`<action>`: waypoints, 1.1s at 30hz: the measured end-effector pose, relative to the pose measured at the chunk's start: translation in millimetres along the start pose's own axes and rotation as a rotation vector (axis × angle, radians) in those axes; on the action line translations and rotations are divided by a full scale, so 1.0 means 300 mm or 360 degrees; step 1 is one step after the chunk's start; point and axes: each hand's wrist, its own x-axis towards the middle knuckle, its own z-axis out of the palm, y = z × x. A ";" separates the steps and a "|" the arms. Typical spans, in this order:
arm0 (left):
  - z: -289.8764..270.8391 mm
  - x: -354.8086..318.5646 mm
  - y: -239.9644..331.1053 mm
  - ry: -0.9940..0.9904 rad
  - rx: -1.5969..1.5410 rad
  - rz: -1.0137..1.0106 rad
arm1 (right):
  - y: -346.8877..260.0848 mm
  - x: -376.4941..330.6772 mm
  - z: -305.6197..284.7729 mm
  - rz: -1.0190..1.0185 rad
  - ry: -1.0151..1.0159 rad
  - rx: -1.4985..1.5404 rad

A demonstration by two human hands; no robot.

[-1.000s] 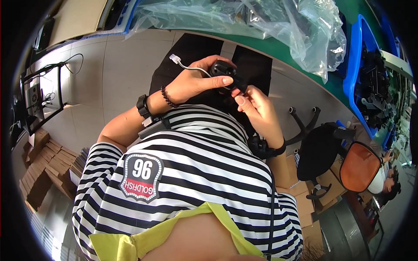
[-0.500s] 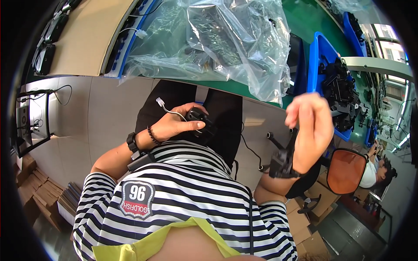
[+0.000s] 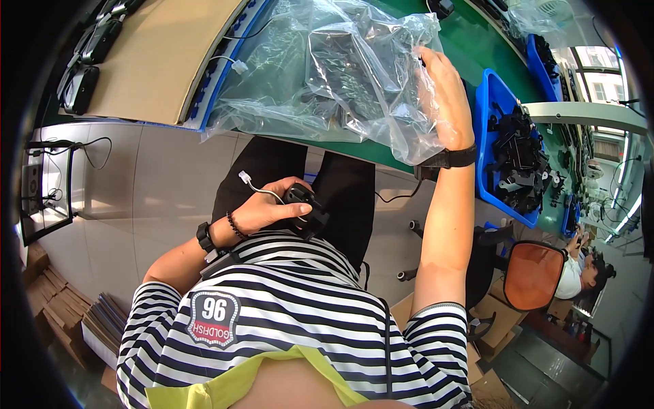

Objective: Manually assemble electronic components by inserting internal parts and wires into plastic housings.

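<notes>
My left hand (image 3: pixel 262 210) is wrapped round a small black plastic device (image 3: pixel 304 204), held over my lap with the thumb on top. A grey cable leaves the device past my fingers and ends in a white connector plug (image 3: pixel 244 176). On the bench, my right hand (image 3: pixel 445 99) lies against the right side of a large clear plastic bag (image 3: pixel 272 116). Its fingers are stretched forward and hold nothing that I can see. Dark parts show through the bag, too blurred by the film to name.
Right of the bag stands a blue bin (image 3: pixel 485 129) heaped with black plastic parts (image 3: pixel 519 153). A cardboard sheet (image 3: pixel 153 61) covers the bench at left, with black devices (image 3: pixel 80 90) beside it. An orange-backed chair (image 3: pixel 535 275) and a seated person (image 3: pixel 579 276) are at right.
My right hand has swung forward from the air beside the bench to the bag's right side, its curled fingers now stretched out. My left hand keeps the black device, shifted slightly toward me.
</notes>
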 end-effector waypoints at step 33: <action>-0.028 0.019 -0.006 0.0034 0.0706 0.0226 | -0.486 -0.481 0.009 0.0964 -0.0517 0.1723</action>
